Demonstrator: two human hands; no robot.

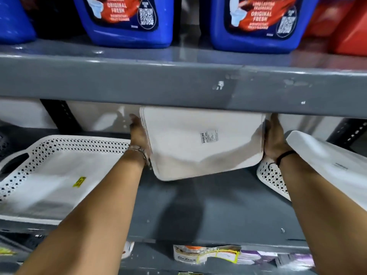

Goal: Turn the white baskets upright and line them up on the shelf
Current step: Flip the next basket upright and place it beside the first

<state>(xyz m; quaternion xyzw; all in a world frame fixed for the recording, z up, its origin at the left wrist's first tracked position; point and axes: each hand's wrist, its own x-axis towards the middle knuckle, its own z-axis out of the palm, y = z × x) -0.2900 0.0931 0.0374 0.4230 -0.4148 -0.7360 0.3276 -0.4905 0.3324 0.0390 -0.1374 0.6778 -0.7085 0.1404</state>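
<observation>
Grey metal shelving [208, 207] fills the view, with blue jugs of toilet cleaner [127, 18] standing on the upper shelf [178, 84]. Below it, both of the person's hands grip a white basket [202, 143] that is tipped so its flat base, with a small barcode label [209, 136], faces outward. The left hand [139, 135] presses flat against its left side and the right hand [275, 137] against its right side — fingers stretched along the walls, mostly hidden behind the basket. It sits mid-shelf, its top edge tucked under the upper shelf. Another white basket [51, 171] with perforated walls lies tilted to the left, and a third [325, 167] leans at the right, just beside the right wrist.
</observation>
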